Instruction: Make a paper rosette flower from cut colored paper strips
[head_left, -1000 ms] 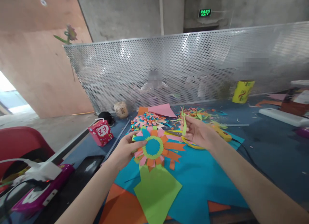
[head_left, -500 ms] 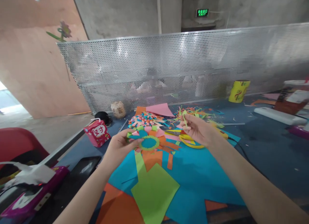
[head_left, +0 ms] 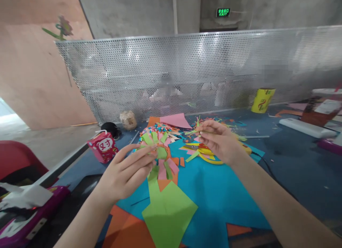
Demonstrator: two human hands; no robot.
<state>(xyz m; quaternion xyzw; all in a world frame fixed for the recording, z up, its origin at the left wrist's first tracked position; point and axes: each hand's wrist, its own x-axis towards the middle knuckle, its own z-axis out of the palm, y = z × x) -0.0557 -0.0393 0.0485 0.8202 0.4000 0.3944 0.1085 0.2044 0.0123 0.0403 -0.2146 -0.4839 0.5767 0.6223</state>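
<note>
My left hand (head_left: 125, 173) holds a paper flower (head_left: 160, 152) of green, pink and orange strips, turned so its back faces me, above the blue paper sheet (head_left: 213, 194). My right hand (head_left: 220, 141) is pinched on a thin green paper strip (head_left: 192, 131) just right of the flower, over yellow-handled scissors (head_left: 207, 153). A green paper piece (head_left: 168, 212) lies on the sheet below the flower.
A red carton (head_left: 103, 146) stands at the left. A second paper flower (head_left: 160, 128), a pink triangle (head_left: 173, 120) and paper scraps lie behind. A perforated metal screen (head_left: 187, 70) closes the back, with a yellow tape roll (head_left: 262, 100) at its foot. A purple device (head_left: 29, 219) sits near left.
My left hand has flipped the flower from its blue-centred face to its back and lifted it. The right hand has lowered the green strip toward the flower.
</note>
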